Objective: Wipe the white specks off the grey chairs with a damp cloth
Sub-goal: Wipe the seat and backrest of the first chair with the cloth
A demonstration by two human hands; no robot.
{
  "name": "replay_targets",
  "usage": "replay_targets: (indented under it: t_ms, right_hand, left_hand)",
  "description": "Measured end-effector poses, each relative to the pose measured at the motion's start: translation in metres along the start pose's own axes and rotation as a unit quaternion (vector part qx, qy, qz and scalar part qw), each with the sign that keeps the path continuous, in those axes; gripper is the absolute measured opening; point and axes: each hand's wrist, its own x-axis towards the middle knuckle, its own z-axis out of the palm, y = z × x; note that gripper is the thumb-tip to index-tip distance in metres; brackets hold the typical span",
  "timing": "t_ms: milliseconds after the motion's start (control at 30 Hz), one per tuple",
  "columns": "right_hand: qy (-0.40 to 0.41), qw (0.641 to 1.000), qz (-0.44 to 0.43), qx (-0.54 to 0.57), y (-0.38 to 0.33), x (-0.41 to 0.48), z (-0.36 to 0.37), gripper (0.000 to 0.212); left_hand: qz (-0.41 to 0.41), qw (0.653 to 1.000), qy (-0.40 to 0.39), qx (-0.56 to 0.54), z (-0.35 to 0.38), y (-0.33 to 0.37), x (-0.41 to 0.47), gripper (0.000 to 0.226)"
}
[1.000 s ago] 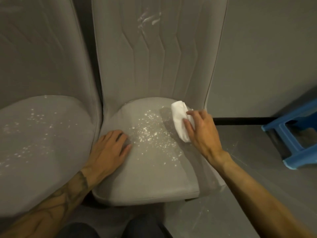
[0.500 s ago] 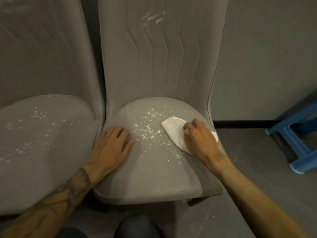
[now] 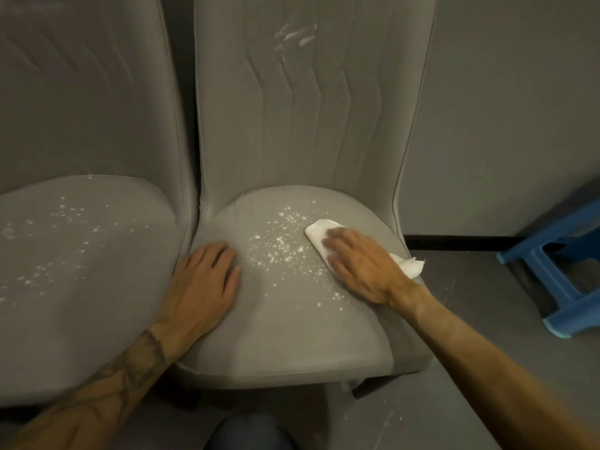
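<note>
Two grey upholstered chairs stand side by side. The right chair (image 3: pixel 292 336) has white specks (image 3: pixel 282 251) scattered over the middle of its seat and white smears (image 3: pixel 293 35) high on its backrest. My right hand (image 3: pixel 363 264) presses a white cloth (image 3: pixel 319 232) flat on the seat's right side, fingers extended over it, at the edge of the specks. My left hand (image 3: pixel 203 280) rests palm down on the seat's left edge. The left chair (image 3: pixel 81 319) also carries white specks (image 3: pixel 69 212) across its seat.
A blue plastic stool (image 3: pixel 558 280) stands on the grey floor at the right. A grey wall (image 3: pixel 503 108) with a dark skirting strip runs behind the chairs. My knee (image 3: pixel 246 431) shows at the bottom edge.
My right hand laid the cloth flat on the seat and slid it left and down over the right side. Fewer specks lie on the right part. My left hand has stayed put.
</note>
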Motion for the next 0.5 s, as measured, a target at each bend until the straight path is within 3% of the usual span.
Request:
replay_targets:
  t_ms: [67,233,400,500]
  right_hand:
    - [-0.053,0.998,0.007,0.017,0.009,-0.004,0.008,0.05]
    - [-0.014,0.985,0.167,0.043,0.002,0.013,0.017,0.054]
    - [-0.053,0.995,0.073,0.053,0.007,-0.011,0.016,0.057]
    - [-0.068,0.994,0.087,0.017,0.043,0.003,0.008,0.057]
  left_hand:
    - [0.003,1.0,0.01,-0.001,0.0,-0.001,-0.001,0.042]
    - [0.002,1.0,0.007,0.002,0.001,0.0,-0.001,0.046]
    - [0.001,1.0,0.004,-0.003,0.0,0.0,-0.003,0.047]
    - [-0.005,1.0,0.004,0.0,0.001,0.001,-0.003,0.048]
